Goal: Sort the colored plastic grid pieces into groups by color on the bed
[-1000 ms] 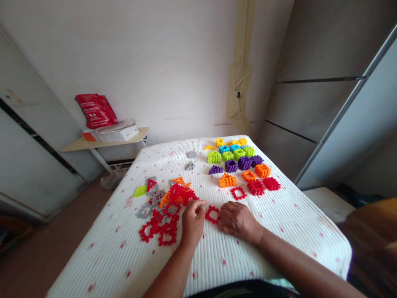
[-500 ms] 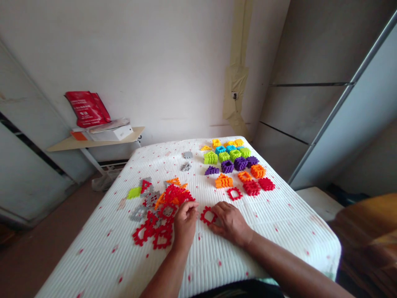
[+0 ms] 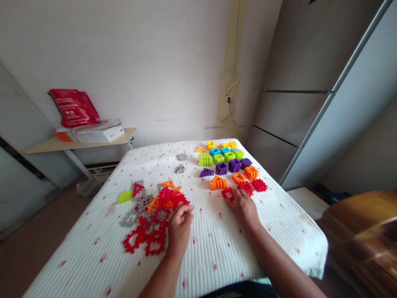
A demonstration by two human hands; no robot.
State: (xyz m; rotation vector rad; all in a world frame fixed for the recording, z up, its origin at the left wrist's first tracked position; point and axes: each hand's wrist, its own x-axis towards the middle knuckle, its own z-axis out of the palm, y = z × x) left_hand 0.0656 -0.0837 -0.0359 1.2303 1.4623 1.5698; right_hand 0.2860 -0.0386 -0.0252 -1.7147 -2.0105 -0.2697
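Note:
My right hand grips a red square interlocking frame tile with its fingertips, down at the front of the sorted stacks. Part of that tile is covered by the fingers, so whether another lies under it is hidden. Just behind the hand are a stack of red tiles and another red stack. My left hand rests with curled, closed fingers at the right edge of a loose pile of red tiles; nothing shows in it. Grey tiles and orange triangles are mixed into the pile.
Orange, purple, green, blue and yellow stacks stand in rows behind. Two grey piece groups sit apart. A quilted cover drapes the surface; a small side table stands left.
My right hand has carried a red square frame tile away from me and rightward to the other red tile by the stacks. My left hand stays by the pile. The view has turned slightly.

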